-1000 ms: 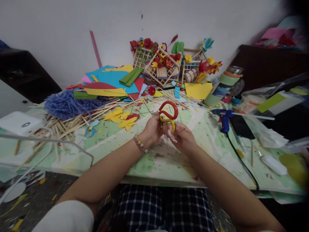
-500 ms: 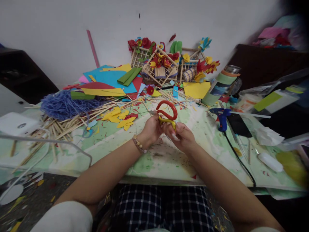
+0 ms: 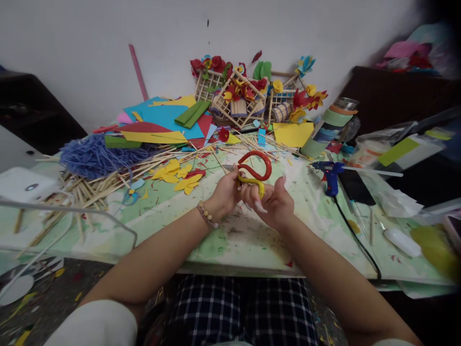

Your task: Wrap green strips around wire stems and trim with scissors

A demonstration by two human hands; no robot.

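Note:
A pair of scissors (image 3: 267, 166) with one red and one yellow handle sits between my hands above the middle of the table. The fingers of my right hand (image 3: 275, 204) are hooked at the yellow handle, while its thumb stands raised away from the red one. My left hand (image 3: 227, 192), wearing a beaded bracelet, is closed beside the pivot, with a grey blade showing past its thumb. What lies inside those fingers is hidden. Yellow paper petals (image 3: 187, 183) and thin wooden sticks (image 3: 248, 144) lie just beyond.
Blue yarn (image 3: 97, 156) and piled sticks lie left. Coloured paper sheets (image 3: 144, 117) and stick frames with paper flowers (image 3: 239, 98) stand against the wall. On the right are a blue glue gun (image 3: 332, 178) with its cord, a phone (image 3: 356, 186) and a bottle (image 3: 329, 127).
My right thumb has lifted off and opened outward. The red handle has swung slightly to the right, and the right fingers remain at the yellow handle. My left hand has barely moved.

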